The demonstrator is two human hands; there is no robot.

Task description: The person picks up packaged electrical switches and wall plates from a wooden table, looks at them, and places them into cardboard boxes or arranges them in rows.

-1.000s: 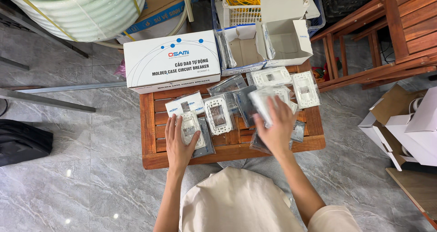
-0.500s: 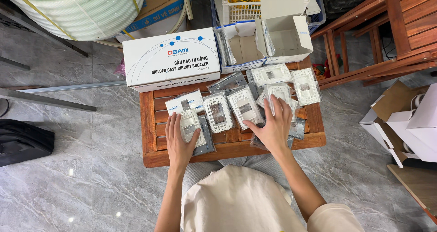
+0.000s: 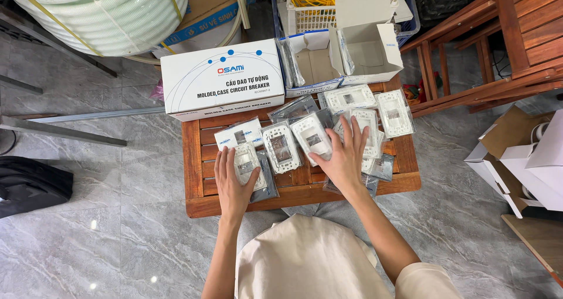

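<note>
Currently left hand (image 3: 231,182) flat, open, on bagged switch plate (image 3: 246,161). Right hand (image 3: 345,158) splayed over plates (image 3: 314,136); white box (image 3: 223,79) at 12 o'clock

Low wooden table (image 3: 196,158) bearing roughly 10 bagged switch plates (image 3: 281,148).

white plates (image 3: 375,158) partly hidden under right hand (image 3: 345,161), hose coil (image 3: 99,12) cut off at top edge

Top: cream short-sleeved shirt (image 3: 305,258), loose, plain fabric
Sleeves: end above elbows
Forearms: bare
Left hand (image 3: 233,179): no rings, no watch
Right hand (image 3: 346,158): likewise unadorned
</note>
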